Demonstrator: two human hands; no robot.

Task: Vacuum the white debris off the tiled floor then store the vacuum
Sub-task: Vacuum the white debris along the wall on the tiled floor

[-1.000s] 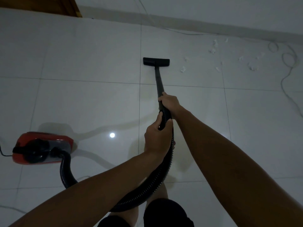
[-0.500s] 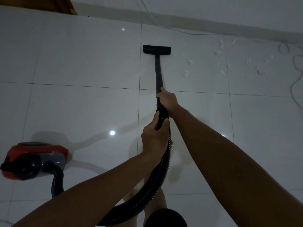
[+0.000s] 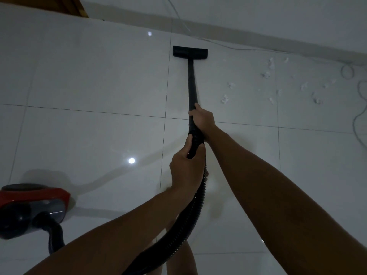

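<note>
Your right hand (image 3: 202, 118) grips the black rigid wand (image 3: 192, 84); your left hand (image 3: 183, 171) clamps the ribbed black hose (image 3: 195, 207). The scattered white debris (image 3: 278, 84) lies at upper right, well apart from the flat black nozzle (image 3: 190, 53). Sweeping there risks snagging the thin loose cord (image 3: 359, 108) beside it.

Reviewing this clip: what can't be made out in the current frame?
- Head view: vacuum body is cut off by the left edge.
- Hose is partly hidden behind the left hand and forearm.
- Right hand covers part of the wand.
- White debris: too small to identify.
</note>
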